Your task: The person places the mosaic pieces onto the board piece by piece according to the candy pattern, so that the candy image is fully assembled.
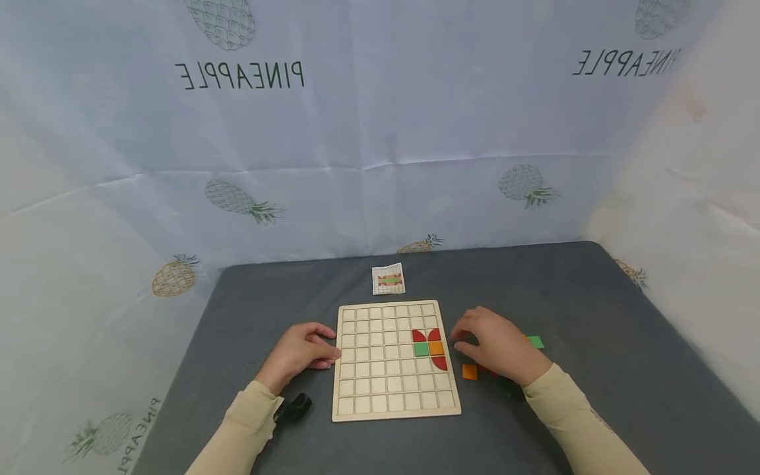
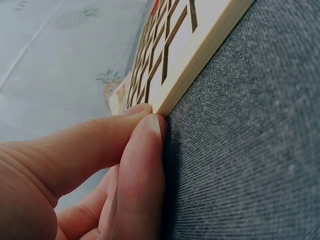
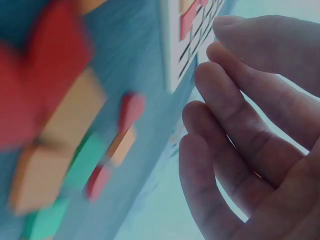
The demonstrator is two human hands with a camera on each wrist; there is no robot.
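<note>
A pale wooden grid board (image 1: 371,389) lies on the dark table. On its right side sit a green square tile (image 1: 421,349), an orange square tile (image 1: 436,348) and several red rounded tiles (image 1: 439,363). My left hand (image 1: 301,351) pinches the board's left edge between thumb and forefinger, which the left wrist view shows close up. Just off the right edge hovers my right hand (image 1: 497,344), fingers loosely bent and nothing between them. Beneath it in the head view, loose tiles are partly hidden; an orange one (image 1: 470,372) and a green one (image 1: 536,342) peek out.
Behind the board lies a small pattern card (image 1: 388,280) with a printed grid and coloured design. Red, orange and green loose blocks (image 3: 82,160) spread over the table in the right wrist view, some blurred. A pineapple-print cloth (image 1: 368,132) hangs behind the table.
</note>
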